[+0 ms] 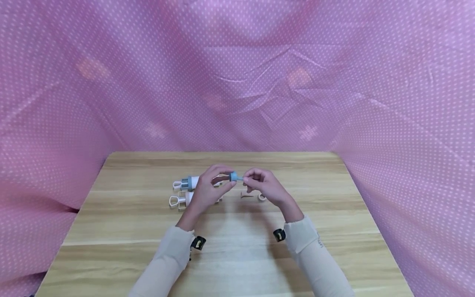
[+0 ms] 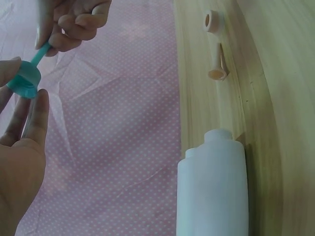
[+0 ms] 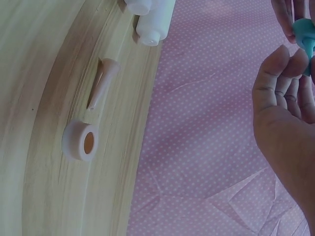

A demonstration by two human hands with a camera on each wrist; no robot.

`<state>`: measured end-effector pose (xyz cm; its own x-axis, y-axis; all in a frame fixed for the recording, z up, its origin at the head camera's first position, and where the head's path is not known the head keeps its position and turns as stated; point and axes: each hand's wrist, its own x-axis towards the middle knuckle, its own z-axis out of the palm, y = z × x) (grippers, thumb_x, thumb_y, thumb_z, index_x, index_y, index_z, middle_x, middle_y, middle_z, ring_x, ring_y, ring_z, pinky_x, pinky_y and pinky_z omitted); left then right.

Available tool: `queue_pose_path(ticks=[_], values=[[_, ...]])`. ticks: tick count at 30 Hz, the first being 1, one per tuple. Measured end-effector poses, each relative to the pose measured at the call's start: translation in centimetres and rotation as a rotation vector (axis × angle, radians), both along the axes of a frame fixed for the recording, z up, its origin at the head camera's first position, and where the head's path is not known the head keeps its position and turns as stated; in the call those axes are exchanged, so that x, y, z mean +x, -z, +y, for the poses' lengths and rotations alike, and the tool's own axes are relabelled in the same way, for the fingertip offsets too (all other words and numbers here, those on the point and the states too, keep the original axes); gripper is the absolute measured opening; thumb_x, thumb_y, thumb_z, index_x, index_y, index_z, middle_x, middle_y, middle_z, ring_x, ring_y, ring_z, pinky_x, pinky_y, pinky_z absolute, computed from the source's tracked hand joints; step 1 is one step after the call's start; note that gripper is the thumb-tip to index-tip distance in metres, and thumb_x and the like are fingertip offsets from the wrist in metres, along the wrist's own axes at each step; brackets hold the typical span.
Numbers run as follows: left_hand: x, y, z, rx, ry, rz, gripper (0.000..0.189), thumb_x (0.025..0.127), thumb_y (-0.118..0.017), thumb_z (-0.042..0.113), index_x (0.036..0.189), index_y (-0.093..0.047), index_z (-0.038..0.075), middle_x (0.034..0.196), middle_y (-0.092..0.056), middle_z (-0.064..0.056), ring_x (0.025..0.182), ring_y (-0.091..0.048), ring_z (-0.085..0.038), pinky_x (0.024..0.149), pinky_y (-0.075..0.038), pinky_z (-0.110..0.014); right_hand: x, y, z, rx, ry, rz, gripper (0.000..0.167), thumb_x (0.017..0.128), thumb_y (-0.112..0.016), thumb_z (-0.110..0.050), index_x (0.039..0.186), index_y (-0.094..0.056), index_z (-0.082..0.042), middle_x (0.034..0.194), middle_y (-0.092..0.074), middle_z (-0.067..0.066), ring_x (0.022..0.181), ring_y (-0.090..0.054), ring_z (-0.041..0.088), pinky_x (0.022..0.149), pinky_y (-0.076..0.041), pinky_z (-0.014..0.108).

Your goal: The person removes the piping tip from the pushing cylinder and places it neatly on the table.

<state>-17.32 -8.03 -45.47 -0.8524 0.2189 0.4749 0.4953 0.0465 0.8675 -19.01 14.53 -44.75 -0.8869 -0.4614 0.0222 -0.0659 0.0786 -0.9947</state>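
Above the table, my left hand (image 1: 209, 187) pinches a teal screw ring (image 2: 25, 79) between thumb and fingertips. A thin teal nozzle (image 2: 40, 55) sticks out of the ring towards the right. My right hand (image 1: 268, 187) pinches the nozzle's narrow end with thumb and forefinger, its other fingers curled. Below the hands on the table lie a beige cone-shaped nozzle (image 3: 104, 82) and a beige ring (image 3: 80, 141), apart from each other. Two white cylinders with narrow necks lie side by side near the left hand; the nearer cylinder (image 2: 219, 187) partly covers the other in the left wrist view.
At the cylinders' left ends are plungers with loop handles, one with a blue collar (image 1: 184, 184) and one with a white loop (image 1: 174, 201). The wooden table (image 1: 237, 255) meets a pink dotted cloth (image 1: 237, 82) at the back and sides.
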Motion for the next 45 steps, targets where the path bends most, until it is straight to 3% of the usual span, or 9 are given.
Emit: queue_pose_path(ticks=[6,11,16,20,28,32,37,42,45], values=[[0.6,-1.1,0.3,0.03,0.014,-0.002,0.035,0.085,-0.073,-0.014,0.118,-0.063,-0.012,0.119,-0.06,-0.03,0.108,-0.062,-0.041,0.093,-0.055,-0.054,0.0,0.0,0.3,-0.019,0.069,0.0,0.024,0.101,-0.063,-0.012,0.11,-0.061,0.009,0.091,-0.064,0.014,0.075,-0.063,0.018,0.076,-0.057,0.034],[1.2,-2.0,0.3,0.061,0.006,0.013,0.034,0.084,-0.073,-0.015,0.117,-0.063,-0.014,0.115,-0.062,-0.029,0.107,-0.065,-0.033,0.092,-0.056,-0.052,-0.2,-0.1,0.4,-0.059,0.109,0.012,0.022,0.101,-0.064,-0.011,0.11,-0.063,0.009,0.091,-0.067,0.008,0.076,-0.064,0.016,0.079,-0.059,0.037],[0.7,-1.7,0.3,0.091,-0.021,-0.001,0.033,0.083,-0.075,-0.014,0.115,-0.065,-0.014,0.114,-0.063,-0.031,0.105,-0.066,-0.034,0.093,-0.056,-0.05,-0.3,-0.2,0.4,-0.154,0.103,-0.002,0.021,0.1,-0.062,-0.005,0.114,-0.062,0.011,0.097,-0.07,0.017,0.08,-0.068,0.015,0.079,-0.061,0.032],[0.0,-0.8,0.3,0.114,-0.034,-0.021,0.034,0.082,-0.076,-0.014,0.115,-0.067,-0.012,0.114,-0.064,-0.029,0.104,-0.066,-0.037,0.094,-0.056,-0.051,-0.4,-0.2,0.5,-0.196,0.08,0.003,0.019,0.1,-0.06,-0.001,0.114,-0.06,0.013,0.1,-0.07,0.023,0.083,-0.07,0.017,0.08,-0.061,0.033],[-0.5,0.2,0.1,0.127,-0.021,-0.013,0.035,0.083,-0.08,-0.004,0.117,-0.07,-0.005,0.114,-0.067,-0.02,0.103,-0.068,-0.029,0.092,-0.057,-0.038,-0.3,-0.2,0.8,-0.185,0.098,0.01,0.018,0.1,-0.062,-0.002,0.112,-0.063,0.01,0.096,-0.068,0.017,0.082,-0.068,0.017,0.081,-0.061,0.033],[-0.5,0.3,0.0,0.126,-0.017,-0.004,0.034,0.084,-0.08,-0.003,0.117,-0.07,-0.003,0.114,-0.068,-0.017,0.103,-0.068,-0.028,0.092,-0.058,-0.037,-0.3,-0.3,0.8,-0.183,0.105,0.007,0.018,0.1,-0.062,-0.002,0.112,-0.063,0.011,0.095,-0.068,0.017,0.082,-0.068,0.017,0.081,-0.061,0.033],[-0.2,-0.1,0.2,0.108,-0.031,-0.033,0.034,0.083,-0.078,-0.009,0.116,-0.068,-0.007,0.115,-0.066,-0.02,0.104,-0.067,-0.026,0.093,-0.057,-0.04,-0.3,-0.2,0.7,-0.187,0.105,0.011,0.016,0.099,-0.062,0.0,0.11,-0.063,0.011,0.098,-0.065,0.029,0.082,-0.069,0.017,0.081,-0.061,0.034],[0.2,-0.7,0.4,0.088,-0.023,-0.022,0.035,0.083,-0.075,-0.015,0.116,-0.065,-0.013,0.116,-0.063,-0.031,0.106,-0.065,-0.038,0.092,-0.057,-0.048,-0.3,-0.1,0.6,-0.18,0.113,0.004,0.016,0.098,-0.062,0.002,0.11,-0.063,0.012,0.1,-0.064,0.033,0.081,-0.069,0.018,0.08,-0.061,0.034],[0.1,-0.6,0.4,0.076,-0.03,-0.013,0.036,0.083,-0.075,-0.014,0.117,-0.065,-0.013,0.118,-0.062,-0.032,0.109,-0.063,-0.043,0.091,-0.057,-0.046,-0.3,-0.2,0.5,-0.173,0.114,0.003,0.016,0.098,-0.062,0.002,0.11,-0.063,0.012,0.102,-0.064,0.035,0.081,-0.069,0.018,0.08,-0.061,0.034]])
